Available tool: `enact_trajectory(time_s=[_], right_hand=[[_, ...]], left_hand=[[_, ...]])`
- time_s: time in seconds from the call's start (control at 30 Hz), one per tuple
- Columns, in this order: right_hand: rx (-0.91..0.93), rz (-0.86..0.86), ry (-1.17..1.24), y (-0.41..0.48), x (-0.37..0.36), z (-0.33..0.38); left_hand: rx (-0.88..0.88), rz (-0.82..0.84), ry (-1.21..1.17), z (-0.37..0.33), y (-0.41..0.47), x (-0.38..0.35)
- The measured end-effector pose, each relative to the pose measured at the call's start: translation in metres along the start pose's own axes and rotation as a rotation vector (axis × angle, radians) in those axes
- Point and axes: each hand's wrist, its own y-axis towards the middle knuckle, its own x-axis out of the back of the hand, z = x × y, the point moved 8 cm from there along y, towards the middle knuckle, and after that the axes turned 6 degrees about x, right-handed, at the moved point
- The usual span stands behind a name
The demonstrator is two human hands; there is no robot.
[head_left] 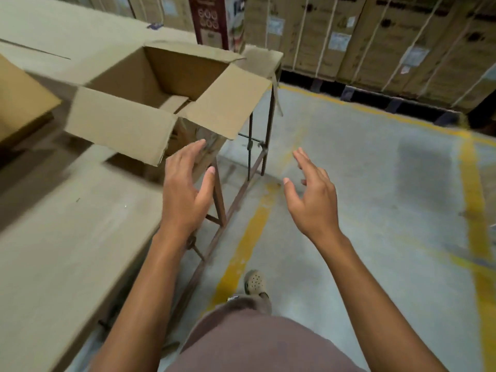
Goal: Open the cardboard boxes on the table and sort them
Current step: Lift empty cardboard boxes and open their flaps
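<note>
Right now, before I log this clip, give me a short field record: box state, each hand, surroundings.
box: open brown cardboard box, top flaps spread, nothing seen inside
support: cardboard-covered table with metal legs; box stands near its far end
left hand: open, fingers straight, beside the box's near side; contact unclear
right hand: open, empty, above the grey floor
other: second brown cardboard box at left edge; strapped cartons stacked behind

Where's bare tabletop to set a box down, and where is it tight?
Widest free patch: the near tabletop, bordered by the open box ahead and the table's right edge. A second patch, the far tabletop, lies beyond the open box toward the stacked cartons. Tight: the gap between the open box's left flap and the second box at the left.
</note>
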Motion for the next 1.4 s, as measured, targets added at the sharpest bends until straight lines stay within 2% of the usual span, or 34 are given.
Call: enact_trajectory(time_s=[0.13, 0.27, 0.53, 0.7, 0.8, 0.9, 0.97, 1.0, 1.17, 1.4], right_hand=[[0.111, 0.063, 0.023, 0.087, -0.023, -0.002], [0.178, 0.140, 0.042, 0.162, -0.052, 0.000], [0.394, 0.284, 0.093, 0.297, -0.127, 0.021], [0.428, 0.438, 0.054, 0.373, -0.188, 0.029], [0.424, 0.541, -0.076, 0.405, -0.224, 0.025], [0.308, 0.797, -0.128, 0.409, -0.260, 0.003], [0.224, 0.990, -0.029, 0.399, -0.278, -0.008], [0.213, 1.028, 0.015, 0.396, -0.283, -0.010], [0.182, 1.077, 0.185, 0.394, -0.297, -0.015], [0.155, 1.135, 0.358, 0.389, -0.284, -0.012]], left_hand=[[0.049, -0.165, 0.036, 0.013, 0.062, 0.001], [0.142, -0.249, 0.163, 0.033, 0.112, -0.001], [0.521, -0.448, 0.396, 0.083, 0.177, 0.024], [0.813, -0.471, 0.488, 0.106, 0.194, 0.031], [0.966, -0.511, 0.506, 0.106, 0.193, 0.031], [1.248, -0.485, 0.414, 0.126, 0.173, 0.014], [1.404, -0.540, 0.133, 0.141, 0.153, -0.001], [1.438, -0.588, 0.014, 0.144, 0.148, -0.006], [1.469, -0.645, -0.050, 0.147, 0.146, -0.005], [1.405, -0.726, -0.159, 0.122, 0.135, -0.017]])
